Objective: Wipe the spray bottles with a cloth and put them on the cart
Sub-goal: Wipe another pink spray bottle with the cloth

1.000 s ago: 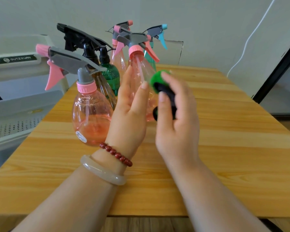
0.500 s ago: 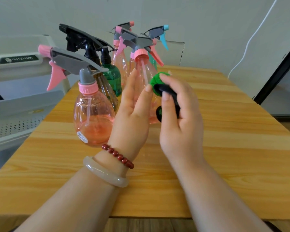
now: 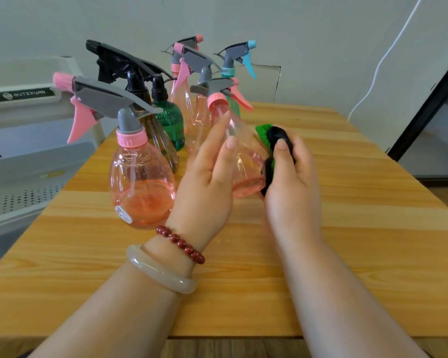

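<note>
Currently I judge wiping underway: left hand (image 3: 204,182) holds the tilted pink spray bottle (image 3: 246,161) over the worktop (image 3: 360,202), right hand (image 3: 292,192) grips a green-black cloth (image 3: 277,135) against it; next, placement on the cart (image 3: 23,171).

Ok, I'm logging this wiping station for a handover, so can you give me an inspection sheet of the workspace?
surface: wooden table, bottles grouped at its far left.
job's things: tilted pink bottle with green-and-black cloth against its side; other spray bottles stand behind, nearest pink one; cart at left.
clutter: nothing seen.
grips: left hand holds the tilted pink bottle; right hand grips the cloth.
cables: white cable runs up the wall.
surroundings: grey wall, dark door frame at right.
</note>
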The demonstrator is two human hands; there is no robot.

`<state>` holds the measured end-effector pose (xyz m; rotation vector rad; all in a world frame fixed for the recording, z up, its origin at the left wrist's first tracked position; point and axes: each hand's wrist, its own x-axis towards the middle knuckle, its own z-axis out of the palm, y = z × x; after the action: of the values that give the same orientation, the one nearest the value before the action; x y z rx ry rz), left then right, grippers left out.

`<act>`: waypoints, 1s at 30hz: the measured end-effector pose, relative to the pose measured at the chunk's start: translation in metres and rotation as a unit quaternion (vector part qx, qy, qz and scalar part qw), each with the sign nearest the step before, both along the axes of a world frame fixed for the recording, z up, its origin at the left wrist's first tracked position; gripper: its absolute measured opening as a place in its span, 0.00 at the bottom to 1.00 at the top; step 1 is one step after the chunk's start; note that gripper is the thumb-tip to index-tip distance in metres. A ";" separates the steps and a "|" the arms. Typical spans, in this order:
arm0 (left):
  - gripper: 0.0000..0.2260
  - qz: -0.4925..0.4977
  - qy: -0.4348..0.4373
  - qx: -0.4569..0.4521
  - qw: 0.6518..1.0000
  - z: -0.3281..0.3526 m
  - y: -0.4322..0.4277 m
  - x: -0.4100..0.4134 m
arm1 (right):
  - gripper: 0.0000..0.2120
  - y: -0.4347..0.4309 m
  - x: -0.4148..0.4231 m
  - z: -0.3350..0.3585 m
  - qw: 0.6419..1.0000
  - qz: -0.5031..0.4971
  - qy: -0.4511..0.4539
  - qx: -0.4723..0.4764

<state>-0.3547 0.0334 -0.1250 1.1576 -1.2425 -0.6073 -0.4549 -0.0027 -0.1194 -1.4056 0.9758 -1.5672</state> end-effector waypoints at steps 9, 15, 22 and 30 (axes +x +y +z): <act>0.18 -0.039 0.133 -0.026 0.990 0.005 0.002 0.001 | 0.14 0.009 0.004 -0.008 0.943 -0.013 0.149 -0.296; 0.24 -0.036 0.149 -0.054 0.987 0.002 0.001 0.003 | 0.12 0.003 0.007 -0.006 0.995 -0.011 0.008 -0.099; 0.17 -0.034 0.132 -0.059 0.989 0.003 0.001 0.002 | 0.14 0.013 0.008 -0.008 0.942 -0.016 0.145 -0.302; 0.21 -0.035 0.143 -0.064 0.987 0.002 0.000 0.000 | 0.13 0.000 0.006 -0.011 0.999 0.038 -0.011 -0.031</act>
<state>-0.3544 0.0337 -0.1228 0.8886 -1.0617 -0.7087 -0.4486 -0.0029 -0.1303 -1.4487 0.8574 -1.5661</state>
